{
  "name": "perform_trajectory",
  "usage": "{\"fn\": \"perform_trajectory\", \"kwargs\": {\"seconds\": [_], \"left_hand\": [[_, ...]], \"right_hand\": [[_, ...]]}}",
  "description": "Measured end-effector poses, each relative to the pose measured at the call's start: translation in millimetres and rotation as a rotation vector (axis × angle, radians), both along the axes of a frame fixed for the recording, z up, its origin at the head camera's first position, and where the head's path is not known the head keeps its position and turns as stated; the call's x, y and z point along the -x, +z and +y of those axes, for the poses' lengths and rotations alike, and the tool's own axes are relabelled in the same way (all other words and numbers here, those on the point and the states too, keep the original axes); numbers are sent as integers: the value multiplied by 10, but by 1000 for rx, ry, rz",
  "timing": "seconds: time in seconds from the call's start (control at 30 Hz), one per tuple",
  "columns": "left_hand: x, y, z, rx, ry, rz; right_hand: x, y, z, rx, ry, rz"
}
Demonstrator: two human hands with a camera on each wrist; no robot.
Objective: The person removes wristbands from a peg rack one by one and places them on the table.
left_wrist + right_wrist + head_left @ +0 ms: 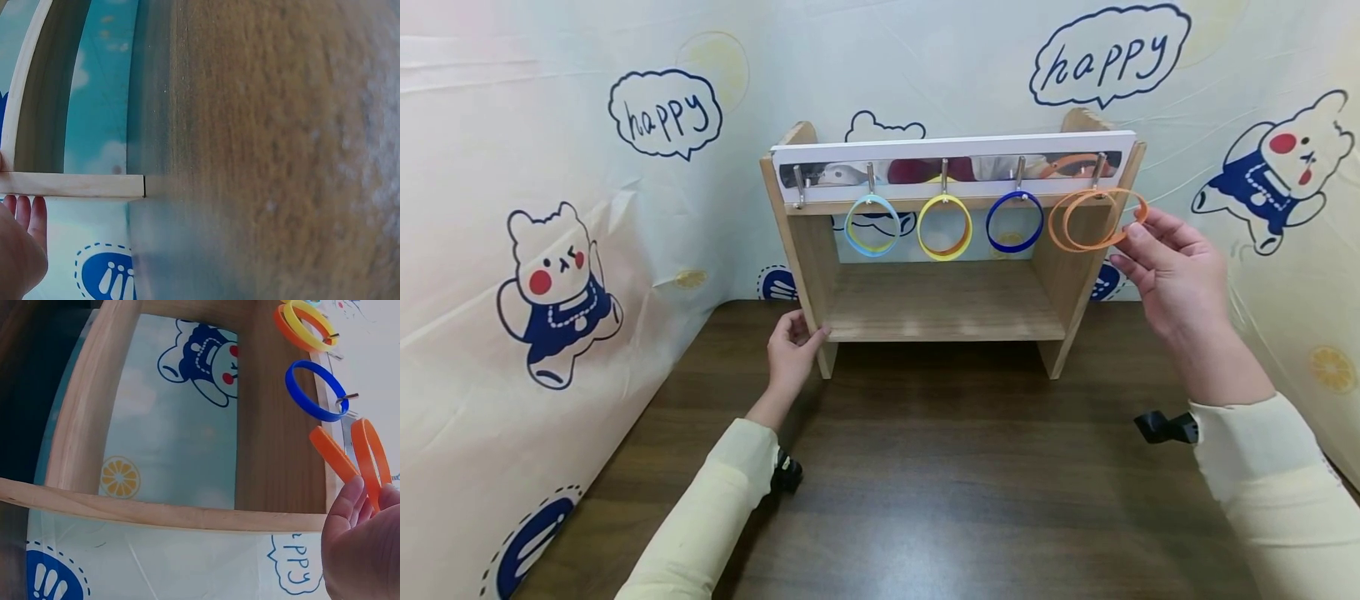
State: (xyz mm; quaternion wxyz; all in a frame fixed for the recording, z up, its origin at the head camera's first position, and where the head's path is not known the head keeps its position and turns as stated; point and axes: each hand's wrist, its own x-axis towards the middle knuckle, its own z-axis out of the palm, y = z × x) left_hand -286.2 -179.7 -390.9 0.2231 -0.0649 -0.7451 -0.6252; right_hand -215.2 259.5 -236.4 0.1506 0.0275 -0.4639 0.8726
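Observation:
A small wooden shelf (pixel 947 302) carries a white-faced bar (pixel 951 148) with a row of metal hooks. My left hand (pixel 792 350) grips the edge of its left side panel (pixel 75 184), low down. At the right end, my right hand (pixel 1183 287) pinches an orange ring (pixel 359 440) between thumb and fingers. It overlaps a second orange ring (pixel 334 453) at the rightmost hook (pixel 1099 169). A dark blue ring (pixel 1015 247), a yellow ring (pixel 923 237) and a light blue ring (pixel 851 233) hang from neighbouring hooks. Another orange ring (pixel 289 334) shows behind the yellow one.
The shelf stands on a dark wood table (pixel 947 475). Behind and beside it hangs a printed cloth (pixel 550 108) with bears and "happy" bubbles. The leftmost hook (pixel 798 185) bears no ring. Black straps are at both wrists.

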Motion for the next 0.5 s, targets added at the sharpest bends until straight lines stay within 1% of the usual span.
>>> {"fn": "perform_trajectory", "kwargs": {"seconds": [0.33,0.5], "left_hand": [[-1,-4,0,2,5,7],[-2,-1,2,4,-14,22]], "right_hand": [[-46,33,-15,5,-4,31],[-78,37,-23,6,9,35]]}}
